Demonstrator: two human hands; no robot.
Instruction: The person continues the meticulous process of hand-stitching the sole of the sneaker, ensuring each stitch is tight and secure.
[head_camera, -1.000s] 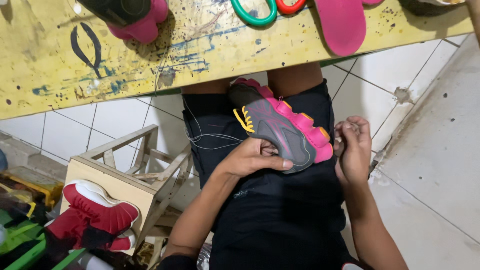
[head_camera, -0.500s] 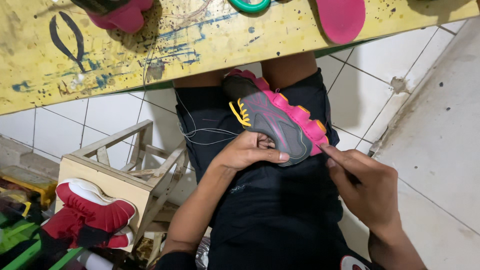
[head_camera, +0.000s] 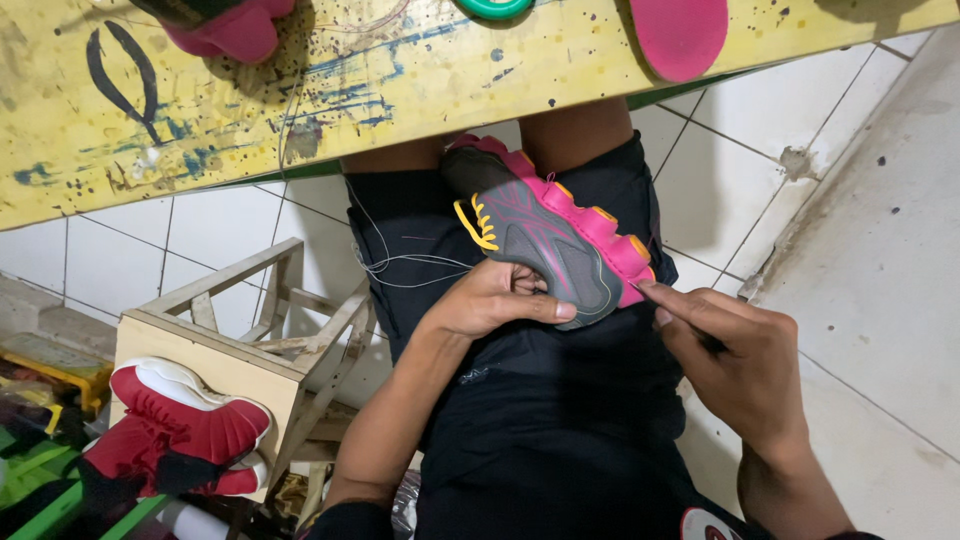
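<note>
The person sits with a grey and pink shoe (head_camera: 545, 240) lying across the lap, sole side turned toward the right, toe end pointing up toward the tabletop (head_camera: 400, 80). The left hand (head_camera: 490, 300) is curled around the heel end of the shoe, fingers closed over its edge and the thumb stretched along the grey upper, so the shoe is pinned against the dark shorts (head_camera: 540, 420). The right hand (head_camera: 745, 365) is nearly closed, thumb and forefinger pinched together, their tips touching the pink sole at the heel end; something dark and thin seems to sit inside that grip, but I cannot tell what it is. Loose pale thread (head_camera: 400, 262) trails in loops from the shoe across the left thigh.

Above the knees runs the yellow, paint-stained tabletop. On it, at the top edge, sit a pink-soled shoe (head_camera: 225, 25), a green ring-shaped thing (head_camera: 492, 8) cut off by the frame, and a pink insole (head_camera: 680, 35) hanging slightly over the edge.

To the left of the person stands a small wooden stool (head_camera: 235, 340) on the white tiled floor (head_camera: 870, 270). A red and white shoe (head_camera: 185, 425) rests just against the stool's near side, sole showing.
</note>
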